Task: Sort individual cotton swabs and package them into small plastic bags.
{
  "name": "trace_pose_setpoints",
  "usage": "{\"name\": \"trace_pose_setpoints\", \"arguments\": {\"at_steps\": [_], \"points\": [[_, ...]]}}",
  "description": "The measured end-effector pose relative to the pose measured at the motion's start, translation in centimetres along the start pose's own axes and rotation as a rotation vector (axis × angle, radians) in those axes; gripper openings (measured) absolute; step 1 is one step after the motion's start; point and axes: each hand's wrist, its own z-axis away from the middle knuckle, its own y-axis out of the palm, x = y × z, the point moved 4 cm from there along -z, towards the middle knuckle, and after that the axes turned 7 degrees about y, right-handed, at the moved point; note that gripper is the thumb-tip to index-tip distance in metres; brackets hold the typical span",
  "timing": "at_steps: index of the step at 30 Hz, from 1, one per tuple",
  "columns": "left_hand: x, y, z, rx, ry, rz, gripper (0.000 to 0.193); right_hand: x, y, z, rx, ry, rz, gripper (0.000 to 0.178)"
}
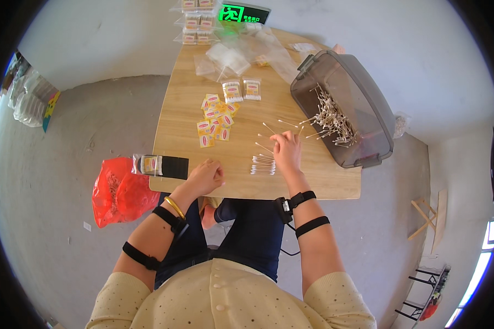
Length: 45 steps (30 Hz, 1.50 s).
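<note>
Thin cotton swabs stick out around the fingertips of my right hand (287, 151), which is pinched closed on at least one of them. Just left of its wrist, a small row of cotton swabs (263, 165) lies side by side on the wooden table (236, 186). Curled closed, my left hand (206, 175) rests by the near table edge with nothing visible in it. Beside it lies a black holder (174, 168) with a clear packet of swabs (150, 165) at its left end. Farther off are several yellow-and-white printed cards (214, 118).
A grey plastic bin (362, 104) lies tipped at the right, loose swabs (332, 118) spilling toward its mouth. Two filled swab packs (232, 91) and clear plastic bags (228, 58) occupy the far side. More packs (197, 22) stand behind. A red bag (121, 192) sits left of the table.
</note>
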Motion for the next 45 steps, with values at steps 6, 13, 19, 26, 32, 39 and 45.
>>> {"name": "trace_pose_setpoints", "arguments": {"at_steps": [6, 13, 19, 26, 32, 39, 45], "points": [[-0.3, 0.0, 0.3, -0.027, 0.018, -0.02, 0.025, 1.0, -0.3, 3.0, 0.02, -0.104, -0.063, 0.02], [-2.2, 0.2, -0.2, -0.082, 0.084, -0.09, 0.037, -0.5, -2.8, 6.8, 0.084, -0.022, -0.276, 0.042], [-4.6, 3.6, -2.3, -0.313, 0.252, -0.658, 0.089, -0.3, -2.3, 9.4, 0.105, -0.053, -0.041, 0.087], [-5.4, 6.0, -4.8, -0.239, 0.287, -0.668, 0.097, 1.9, 2.0, 9.4, 0.135, -0.06, 0.1, 0.095], [-5.6, 6.1, -4.8, -0.218, 0.285, -0.693, 0.094, 3.1, 2.4, 9.3, 0.151, -0.035, 0.113, 0.093], [-5.5, 6.0, -4.8, -0.219, 0.357, -0.664, 0.085, 3.4, 2.0, 9.1, 0.218, -0.011, 0.153, 0.094], [-5.8, 5.8, -4.7, -0.209, 0.36, -0.663, 0.08, 3.0, 1.6, 9.0, 0.213, -0.024, 0.097, 0.096]]}}
